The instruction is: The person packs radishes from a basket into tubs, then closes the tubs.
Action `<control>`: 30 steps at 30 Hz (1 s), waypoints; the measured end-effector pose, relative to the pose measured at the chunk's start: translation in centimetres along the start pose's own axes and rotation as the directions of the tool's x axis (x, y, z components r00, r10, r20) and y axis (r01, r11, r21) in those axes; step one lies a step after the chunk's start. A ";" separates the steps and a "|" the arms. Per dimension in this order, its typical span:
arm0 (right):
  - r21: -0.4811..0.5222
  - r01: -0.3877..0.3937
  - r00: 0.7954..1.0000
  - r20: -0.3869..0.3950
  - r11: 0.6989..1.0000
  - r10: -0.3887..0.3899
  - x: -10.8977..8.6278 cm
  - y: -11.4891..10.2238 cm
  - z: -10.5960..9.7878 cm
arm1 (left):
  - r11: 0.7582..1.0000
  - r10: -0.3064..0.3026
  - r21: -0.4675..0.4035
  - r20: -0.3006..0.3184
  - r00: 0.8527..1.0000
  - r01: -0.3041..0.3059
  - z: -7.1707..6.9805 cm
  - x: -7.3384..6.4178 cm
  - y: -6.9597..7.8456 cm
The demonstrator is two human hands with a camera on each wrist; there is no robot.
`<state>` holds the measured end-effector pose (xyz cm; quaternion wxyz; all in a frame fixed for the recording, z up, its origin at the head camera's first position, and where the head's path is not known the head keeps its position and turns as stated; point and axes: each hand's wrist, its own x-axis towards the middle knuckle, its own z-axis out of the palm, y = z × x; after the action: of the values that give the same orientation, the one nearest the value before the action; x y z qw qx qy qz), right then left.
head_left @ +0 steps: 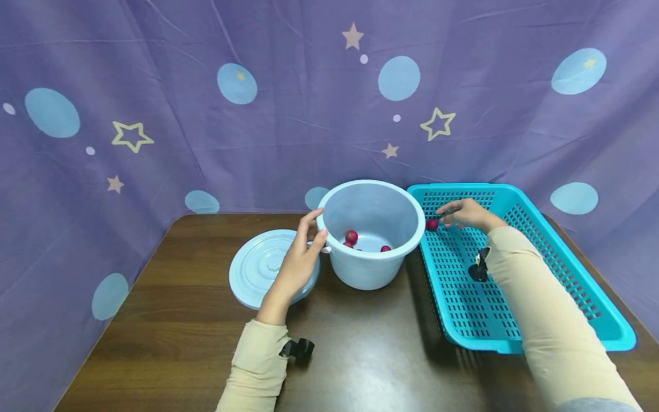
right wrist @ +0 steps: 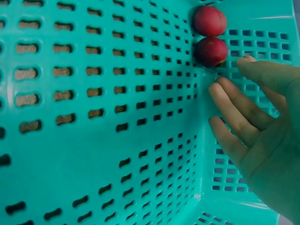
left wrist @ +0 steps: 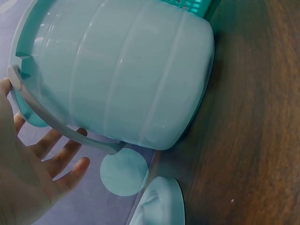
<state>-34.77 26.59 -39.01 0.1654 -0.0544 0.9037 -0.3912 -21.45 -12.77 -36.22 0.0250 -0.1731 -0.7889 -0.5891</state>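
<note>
A pale blue bucket (head_left: 366, 269) stands upright on the table with several small round red fruits (head_left: 352, 237) at its bottom. At its left rim my left hand (head_left: 298, 257) rests with thumb and forefinger. The other fingers spread loosely beside the bucket's grey handle (left wrist: 56, 123) in the left wrist view. My right hand (head_left: 468, 214) reaches into the far left corner of the turquoise basket (head_left: 515, 197). There, two dark red fruits (right wrist: 210, 51) lie side by side against the wall. Its fingers (right wrist: 241, 119) are slightly bent near them, with nothing held.
A round pale blue lid (head_left: 257, 269) lies on the brown wooden table (head_left: 180, 297), left of the bucket. The slotted basket stands close to the bucket's right side. Behind the table hangs a purple curtain (head_left: 309, 126) with stars and blue ovals.
</note>
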 end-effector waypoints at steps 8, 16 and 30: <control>0.012 -0.004 1.000 0.024 1.000 0.003 0.7 0.8 0.8 | 1.000 -0.002 0.020 -0.018 1.000 0.002 0.0 0.0 -0.1; -0.033 -0.003 1.000 0.015 0.999 0.003 1.2 0.3 1.6 | 1.000 -0.001 0.029 -0.024 1.000 0.002 0.1 0.0 0.1; -0.046 0.000 1.000 0.017 0.999 0.001 1.5 0.6 1.7 | 0.999 -0.006 0.040 -0.015 1.000 0.006 0.1 0.0 0.2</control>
<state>-35.53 25.52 -40.94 0.1720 -0.0614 0.9110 -0.3699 -21.42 -12.66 -36.04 0.0325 -0.1658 -0.8008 -0.5747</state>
